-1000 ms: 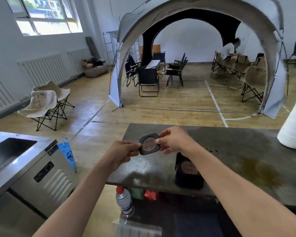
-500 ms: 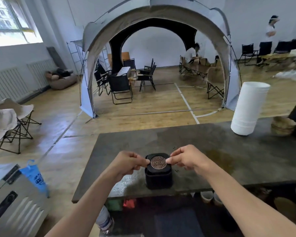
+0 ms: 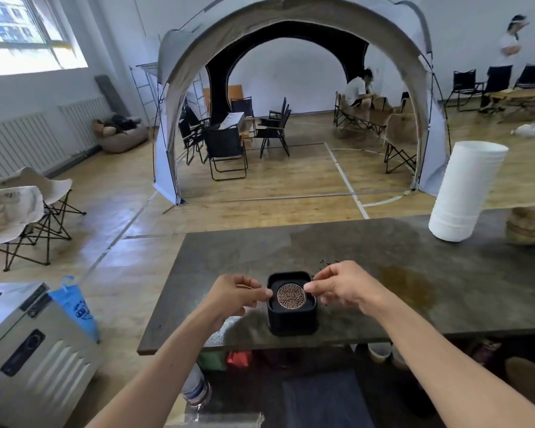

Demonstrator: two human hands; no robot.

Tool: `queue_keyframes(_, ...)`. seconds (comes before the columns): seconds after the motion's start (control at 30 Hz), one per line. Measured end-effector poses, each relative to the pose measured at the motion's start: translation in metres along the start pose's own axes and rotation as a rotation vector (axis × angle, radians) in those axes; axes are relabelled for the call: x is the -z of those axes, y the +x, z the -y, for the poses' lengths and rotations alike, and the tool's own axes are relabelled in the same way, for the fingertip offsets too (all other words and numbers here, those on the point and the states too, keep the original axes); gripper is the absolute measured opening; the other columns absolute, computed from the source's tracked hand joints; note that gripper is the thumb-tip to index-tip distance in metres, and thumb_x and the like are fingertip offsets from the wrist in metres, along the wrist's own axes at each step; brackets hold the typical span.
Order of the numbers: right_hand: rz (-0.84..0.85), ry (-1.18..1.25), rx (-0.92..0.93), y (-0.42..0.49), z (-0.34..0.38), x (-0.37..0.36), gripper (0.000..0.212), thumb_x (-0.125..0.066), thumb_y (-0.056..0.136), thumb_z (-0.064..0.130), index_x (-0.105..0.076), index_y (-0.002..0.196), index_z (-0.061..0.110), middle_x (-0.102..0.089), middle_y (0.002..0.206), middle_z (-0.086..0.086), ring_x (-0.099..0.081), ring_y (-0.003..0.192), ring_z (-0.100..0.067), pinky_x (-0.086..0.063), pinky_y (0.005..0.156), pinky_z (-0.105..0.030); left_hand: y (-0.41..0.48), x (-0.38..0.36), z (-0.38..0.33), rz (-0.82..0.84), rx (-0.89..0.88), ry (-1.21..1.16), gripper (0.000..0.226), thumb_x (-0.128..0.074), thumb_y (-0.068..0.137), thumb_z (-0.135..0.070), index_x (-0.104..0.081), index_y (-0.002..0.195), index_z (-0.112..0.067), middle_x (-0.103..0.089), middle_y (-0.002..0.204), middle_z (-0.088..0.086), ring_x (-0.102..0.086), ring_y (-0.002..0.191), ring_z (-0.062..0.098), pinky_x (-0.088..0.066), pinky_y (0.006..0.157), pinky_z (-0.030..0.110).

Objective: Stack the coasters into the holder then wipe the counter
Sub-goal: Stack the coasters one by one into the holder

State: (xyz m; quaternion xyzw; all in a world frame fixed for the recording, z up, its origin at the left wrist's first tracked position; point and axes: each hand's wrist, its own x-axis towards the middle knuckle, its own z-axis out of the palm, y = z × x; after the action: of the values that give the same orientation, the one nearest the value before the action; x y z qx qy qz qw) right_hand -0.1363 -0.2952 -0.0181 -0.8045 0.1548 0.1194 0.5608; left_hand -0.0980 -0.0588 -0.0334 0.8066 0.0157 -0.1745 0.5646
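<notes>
A black square holder (image 3: pixel 291 322) stands near the front edge of the dark stone counter (image 3: pixel 383 257). A black coaster with a round copper-patterned face (image 3: pixel 291 296) lies in the holder's top. My left hand (image 3: pixel 233 296) pinches the coaster's left edge with thumb and fingertips. On the opposite side, my right hand (image 3: pixel 340 287) pinches its right edge. A brownish wet stain (image 3: pixel 409 287) spreads on the counter just right of my right hand.
A tall stack of white cups (image 3: pixel 467 193) and a woven basket (image 3: pixel 528 227) stand at the counter's far right. A steel cabinet (image 3: pixel 28 344) with a blue bag (image 3: pixel 76 307) is at left. A bottle (image 3: pixel 196 389) sits below the counter edge.
The coaster, held up in front of me a second ago, has come down into the holder. Both hands lowered with it, and my head turned right.
</notes>
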Motion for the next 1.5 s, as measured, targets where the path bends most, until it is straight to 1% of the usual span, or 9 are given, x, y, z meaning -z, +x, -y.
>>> queue_keyframes(0.1, -0.023, -0.074, 0.196, -0.001, -0.004, 0.010, 0.025, -0.078, 0.081, 0.023, -0.070, 0.102, 0.015, -0.078, 0.090, -0.001, -0.075, 0.078, -0.013, -0.043, 0.046, -0.016, -0.001, 0.012, 0.002, -0.007, -0.180, 0.130, 0.043, -0.079, 0.076, -0.005, -0.065, 0.115, -0.015, -0.074, 0.107, -0.003, -0.068, 0.078, 0.007, -0.051, 0.058, 0.017)
queue_keyframes(0.17, 0.003, -0.187, 0.296, -0.001, -0.010, 0.014, 0.041, -0.078, 0.078, 0.023, -0.065, 0.117, 0.024, -0.074, 0.105, 0.007, -0.071, 0.091, -0.006, -0.055, 0.067, -0.018, -0.001, 0.016, 0.006, 0.087, -0.339, 0.276, 0.070, -0.078, 0.071, -0.006, -0.053, 0.134, -0.023, -0.062, 0.130, -0.011, -0.064, 0.105, 0.003, -0.056, 0.069, 0.023)
queue_keyframes(0.23, 0.110, -0.251, 0.330, -0.001, -0.016, 0.011, 0.067, -0.078, 0.072, 0.027, -0.054, 0.134, 0.030, -0.064, 0.123, 0.014, -0.066, 0.101, -0.001, -0.056, 0.088, -0.025, -0.002, 0.013, 0.011, 0.203, -0.392, 0.383, 0.096, -0.087, 0.062, -0.019, -0.039, 0.145, -0.028, -0.051, 0.139, -0.019, -0.054, 0.119, -0.003, -0.052, 0.073, 0.020)
queue_keyframes(0.37, 0.201, -0.340, 0.352, -0.004, -0.019, 0.009, 0.100, -0.089, 0.057, 0.040, -0.039, 0.145, 0.037, -0.052, 0.134, 0.023, -0.059, 0.110, 0.006, -0.046, 0.094, -0.017, 0.001, -0.002, 0.017, 0.233, -0.418, 0.470, 0.116, -0.093, 0.049, -0.042, -0.035, 0.148, -0.028, -0.058, 0.131, -0.018, -0.053, 0.118, -0.008, -0.044, 0.104, 0.026)
queue_keyframes(0.8, 0.098, -0.389, 0.434, 0.020, -0.015, -0.017, 0.109, -0.095, 0.046, 0.036, -0.042, 0.142, 0.032, -0.058, 0.128, 0.017, -0.053, 0.118, -0.003, -0.041, 0.103, -0.026, 0.024, 0.016, 0.022, 0.150, -0.559, 0.408, 0.095, -0.096, 0.051, -0.035, -0.054, 0.134, -0.022, -0.068, 0.114, -0.012, -0.062, 0.104, 0.004, -0.048, 0.089, 0.018)
queue_keyframes(1.0, 0.105, -0.374, 0.474, 0.075, 0.036, -0.052, 0.116, -0.096, 0.044, 0.037, -0.040, 0.145, 0.023, -0.060, 0.131, 0.007, -0.057, 0.117, -0.009, -0.046, 0.104, -0.037, 0.064, 0.075, 0.007, 0.094, -0.523, 0.413, 0.088, -0.096, 0.054, -0.010, -0.055, 0.132, -0.018, -0.068, 0.107, -0.014, -0.059, 0.093, -0.011, -0.040, 0.069, 0.002)
queue_keyframes(1.13, 0.118, -0.335, 0.462, 0.124, 0.067, -0.080, 0.114, -0.097, 0.049, 0.024, -0.038, 0.146, 0.018, -0.058, 0.134, 0.002, -0.058, 0.117, -0.015, -0.047, 0.101, -0.033, 0.104, 0.110, -0.004, 0.096, -0.486, 0.459, 0.084, -0.094, 0.056, -0.006, -0.055, 0.128, -0.024, -0.068, 0.100, -0.033, -0.057, 0.092, -0.020, -0.040, 0.071, 0.000)
queue_keyframes(1.27, 0.120, -0.299, 0.439, 0.161, 0.074, -0.096, 0.106, -0.096, 0.050, 0.010, -0.044, 0.142, 0.015, -0.062, 0.124, 0.001, -0.061, 0.111, -0.015, -0.048, 0.091, -0.024, 0.142, 0.128, -0.002, 0.126, -0.442, 0.469, 0.088, -0.096, 0.053, -0.011, -0.053, 0.128, -0.026, -0.067, 0.112, -0.015, -0.059, 0.096, -0.017, -0.043, 0.078, 0.004)
queue_keyframes(1.5, 0.112, -0.304, 0.420, 0.187, 0.071, -0.101, 0.106, -0.097, 0.043, 0.019, -0.048, 0.138, 0.020, -0.067, 0.122, 0.003, -0.063, 0.111, -0.013, -0.050, 0.102, -0.037, 0.174, 0.134, 0.006, 0.172, -0.417, 0.450, 0.090, -0.095, 0.054, -0.009, -0.054, 0.134, -0.017, -0.068, 0.114, -0.010, -0.062, 0.107, 0.005, -0.046, 0.081, 0.003)
